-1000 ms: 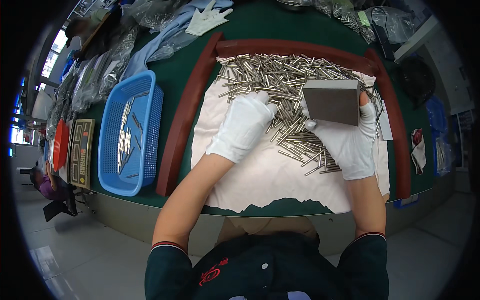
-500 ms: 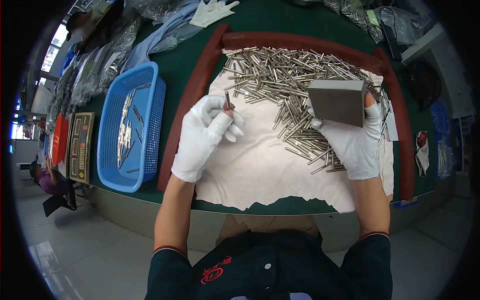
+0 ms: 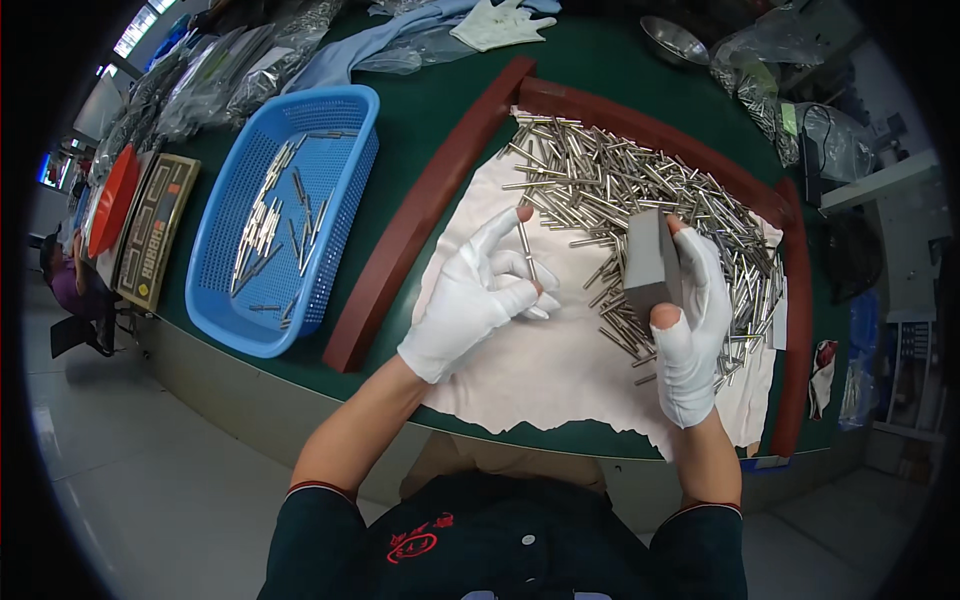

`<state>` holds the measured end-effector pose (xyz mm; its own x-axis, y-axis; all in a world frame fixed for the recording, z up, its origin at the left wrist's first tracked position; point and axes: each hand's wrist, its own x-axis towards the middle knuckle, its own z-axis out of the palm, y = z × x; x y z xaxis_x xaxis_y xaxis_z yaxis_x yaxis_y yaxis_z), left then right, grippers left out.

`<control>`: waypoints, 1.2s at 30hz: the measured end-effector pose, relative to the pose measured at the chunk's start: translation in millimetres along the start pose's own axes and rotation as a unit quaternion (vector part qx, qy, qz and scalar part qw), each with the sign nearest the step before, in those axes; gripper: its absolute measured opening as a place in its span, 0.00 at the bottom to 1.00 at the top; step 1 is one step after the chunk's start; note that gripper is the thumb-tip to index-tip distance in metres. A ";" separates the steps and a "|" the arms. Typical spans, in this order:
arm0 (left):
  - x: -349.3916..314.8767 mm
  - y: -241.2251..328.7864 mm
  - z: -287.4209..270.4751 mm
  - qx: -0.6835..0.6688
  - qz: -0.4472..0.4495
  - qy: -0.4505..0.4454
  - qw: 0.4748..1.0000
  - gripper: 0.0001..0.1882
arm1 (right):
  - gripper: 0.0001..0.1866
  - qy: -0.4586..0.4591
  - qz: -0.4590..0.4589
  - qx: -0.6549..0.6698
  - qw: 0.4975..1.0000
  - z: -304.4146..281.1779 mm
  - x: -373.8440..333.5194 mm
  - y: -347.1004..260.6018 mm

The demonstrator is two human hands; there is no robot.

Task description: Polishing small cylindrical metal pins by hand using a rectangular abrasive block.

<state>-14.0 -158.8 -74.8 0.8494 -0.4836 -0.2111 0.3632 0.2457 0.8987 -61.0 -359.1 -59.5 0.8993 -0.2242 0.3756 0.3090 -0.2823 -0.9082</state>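
Observation:
Both my hands wear white gloves with some bare fingertips. Between thumb and forefinger, my left hand (image 3: 485, 290) grips a slim metal pin (image 3: 527, 248) by its two ends, over the pale cloth (image 3: 530, 375). My right hand (image 3: 692, 325) is closed around a grey rectangular block (image 3: 648, 262), thumb on the near side and fingers on the far side. Beyond and beside the block lies a large heap of loose metal pins (image 3: 590, 170) on the cloth. The block covers some of them.
Dark red wooden rails (image 3: 430, 225) frame the cloth on the green table (image 3: 420, 100). To the left stands a blue plastic basket (image 3: 350, 180) with several pins inside. A white glove (image 3: 503, 24), a metal bowl (image 3: 673, 42) and plastic bags lie at the back. Someone sits far left.
The pin, upright before, now spans my left thumb and forefinger. My right hand has turned the block so a narrower face shows. The whole view has shifted and tilted.

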 end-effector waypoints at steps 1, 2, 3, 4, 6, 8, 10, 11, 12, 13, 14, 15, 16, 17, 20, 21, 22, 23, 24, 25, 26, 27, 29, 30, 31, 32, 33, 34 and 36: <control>-1.1 -0.6 0.6 -0.004 0.000 0.003 1.000 0.36 | 0.44 -0.026 -0.036 -0.066 0.997 -2.1 -4.7 6.0; -2.1 -1.4 1.2 -0.008 0.002 -0.003 1.000 0.36 | 0.44 -0.052 -0.072 -0.132 0.987 -4.3 -8.4 11.8; -3.3 -2.0 2.0 -0.012 0.005 -0.009 1.000 0.36 | 0.44 -0.066 -0.067 -0.138 0.986 -2.9 -11.3 14.6; -3.2 -2.5 3.7 -0.015 0.004 -0.008 1.000 0.36 | 0.44 -0.069 -0.066 -0.139 0.986 -1.8 -11.0 15.6; -3.8 -2.7 7.5 0.014 0.003 0.001 1.000 0.37 | 0.43 -0.074 -0.116 -0.196 0.971 1.8 -10.9 16.6; -6.7 1.7 11.4 0.047 0.002 0.007 0.999 0.37 | 0.43 -0.091 -0.139 -0.207 0.964 5.4 -9.5 14.6; -8.5 0.2 13.1 0.080 0.000 0.012 0.997 0.37 | 0.42 -0.115 -0.127 -0.212 0.962 7.1 -12.0 10.8; -8.8 -3.5 13.1 0.101 0.021 0.011 0.995 0.36 | 0.42 -0.117 -0.127 -0.213 0.962 7.0 -11.7 10.8; -8.6 -7.2 12.8 0.123 0.041 0.010 0.992 0.35 | 0.42 -0.125 -0.131 -0.216 0.960 6.7 -11.2 11.2; -8.8 -11.7 11.2 0.121 0.040 0.011 0.992 0.35 | 0.42 -0.133 -0.134 -0.217 0.958 7.4 -11.9 12.1; -8.9 -16.3 9.7 0.177 0.081 0.015 0.981 0.35 | 0.42 -0.135 -0.133 -0.217 0.958 8.3 -12.2 11.0; -9.4 -19.4 8.7 0.232 0.122 0.019 0.965 0.34 | 0.43 -0.141 -0.132 -0.215 0.957 9.6 -12.1 8.7; -9.2 -20.7 9.3 0.229 0.123 0.018 0.965 0.34 | 0.43 -0.146 -0.132 -0.216 0.956 9.8 -11.6 6.3; -9.7 -21.7 9.7 0.255 0.157 0.021 0.954 0.35 | 0.43 -0.146 -0.132 -0.220 0.956 10.4 -11.9 4.5; -10.3 -26.0 8.8 0.287 0.206 0.017 0.935 0.35 | 0.44 -0.144 -0.142 -0.230 0.952 12.7 -13.3 0.9; -10.5 -26.9 8.4 0.295 0.221 0.010 0.930 0.36 | 0.44 -0.142 -0.148 -0.232 0.951 13.3 -13.5 0.3; -11.1 -25.1 8.5 0.294 0.221 0.011 0.930 0.36 | 0.45 -0.140 -0.155 -0.233 0.950 13.6 -13.5 0.2; -12.1 -21.7 9.2 0.305 0.226 0.004 0.925 0.35 | 0.45 -0.142 -0.156 -0.234 0.949 13.2 -13.6 -0.2; -12.7 -19.9 9.6 0.316 0.230 -0.003 0.921 0.35 | 0.45 -0.145 -0.159 -0.238 0.947 12.8 -14.0 -0.8; -12.7 -20.6 9.7 0.315 0.230 -0.002 0.921 0.35 | 0.45 -0.149 -0.162 -0.242 0.945 12.7 -14.3 -1.5; -12.5 -22.1 9.9 0.313 0.243 -0.002 0.918 0.35 | 0.45 -0.149 -0.163 -0.242 0.945 12.8 -14.6 -1.8; -12.3 -23.4 10.0 0.311 0.255 -0.003 0.916 0.35 | 0.45 -0.149 -0.162 -0.242 0.945 12.9 -15.0 -1.8; -10.8 -24.6 9.5 0.336 0.274 0.005 0.901 0.34 | 0.46 -0.148 -0.160 -0.242 0.945 13.4 -15.6 -2.3; -9.8 -25.2 9.1 0.361 0.293 0.013 0.885 0.34 | 0.45 -0.146 -0.164 -0.247 0.944 13.8 -15.8 -2.8; -8.3 -26.2 8.9 0.360 0.294 0.013 0.885 0.34 | 0.45 -0.142 -0.167 -0.253 0.942 13.9 -15.8 -3.1; -6.8 -27.3 8.9 0.382 0.317 0.010 0.868 0.33 | 0.45 -0.142 -0.167 -0.253 0.942 13.7 -15.3 -3.1; -5.6 -27.7 8.7 0.403 0.340 0.007 0.850 0.33 | 0.44 -0.144 -0.165 -0.251 0.943 13.3 -14.4 -2.8; -6.0 -26.8 7.7 0.404 0.339 0.007 0.850 0.33 | 0.43 -0.145 -0.163 -0.247 0.944 12.4 -13.4 -2.3; -7.9 -23.1 5.5 0.449 0.323 -0.028 0.833 0.32 | 0.40 -0.136 -0.162 -0.245 0.946 8.7 -7.8 5.6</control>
<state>-31.2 -165.3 -91.8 0.7282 -0.5385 0.4239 -0.6166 -0.2448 0.7482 -63.5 -350.9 -69.2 0.8492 0.1770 0.4976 0.4610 -0.7082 -0.5348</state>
